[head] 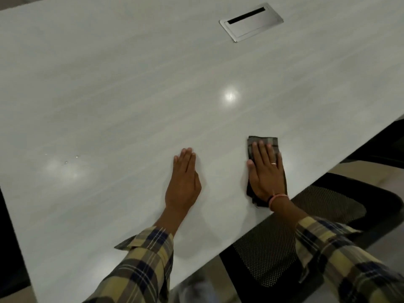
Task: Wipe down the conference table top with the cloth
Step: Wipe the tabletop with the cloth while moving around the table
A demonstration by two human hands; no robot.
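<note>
- While both palms lie on it, the pale grey, faintly wood-grained counter [131,95] fills most of the head view, its near edge running diagonally from the lower centre up to the right side of the frame.
- Right hand [265,173], lower right of centre, lies flat with its fingers [261,149] spread and released, pressing down on the dark checked folded cloth [264,141]; nothing is gripped.
- That cloth rests on the counter close to its near edge, showing beyond the fingertips and along both sides of the palm down to the wrist.
- A thin ring [273,163] sits on one finger of the right hand, and a pink and a dark band [277,197] circle the wrist.
- Left hand [183,182], at lower centre, lies palm down on the bare counter, fingers straight, together and released, well apart from the cloth.
- Both forearms wear yellow, navy and brown plaid sleeves [140,265].
- At the upper right of the frame a rectangular brushed-metal cable hatch [251,22] with a dark slot is set flush in the counter.
- A round light reflection [230,96] shines at mid-frame.
- Below the counter's edge, lower right, stands a black mesh-backed chair [269,250].
</note>
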